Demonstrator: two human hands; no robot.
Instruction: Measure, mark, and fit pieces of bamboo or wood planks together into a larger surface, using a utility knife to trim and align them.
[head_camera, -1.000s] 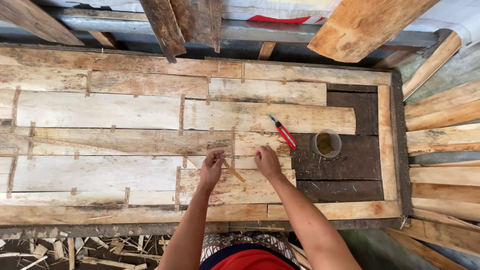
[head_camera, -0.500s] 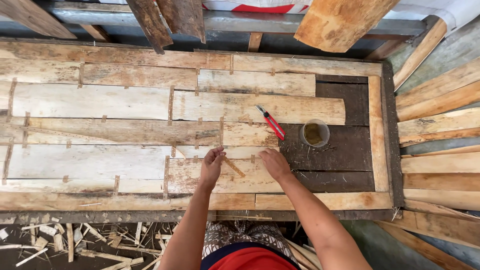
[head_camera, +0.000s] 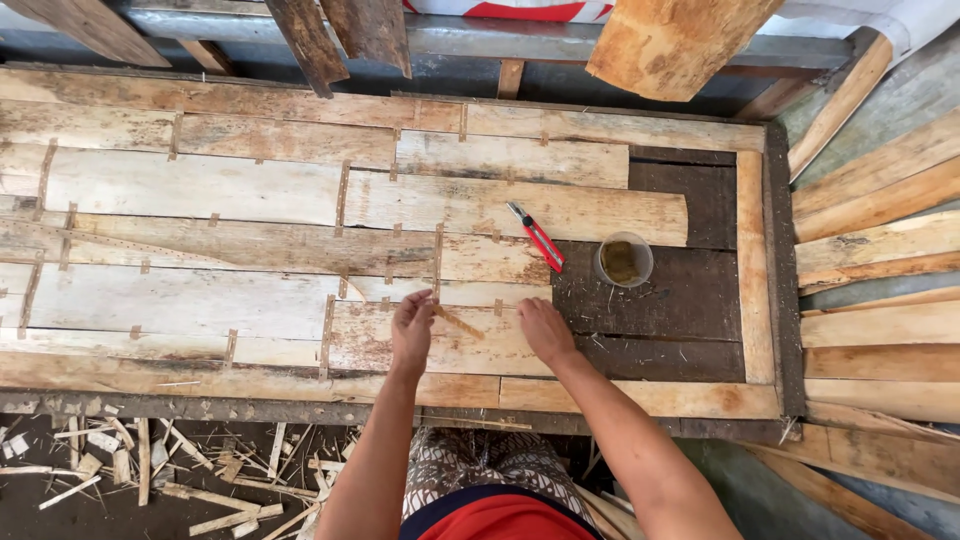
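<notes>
Both hands have slid toward the near edge of the wooden panel (head_camera: 200, 190) since a second ago. Wood scraps (head_camera: 150, 465) litter the ground left of the panel's near edge. On the panel, the left hand (head_camera: 412, 335) pinches a thin wooden strip (head_camera: 458, 321); the right hand (head_camera: 546, 331) lies flat, fingers loosely spread. Farther right rest a red utility knife (head_camera: 536, 238) and a small clear cup (head_camera: 623, 260).
</notes>
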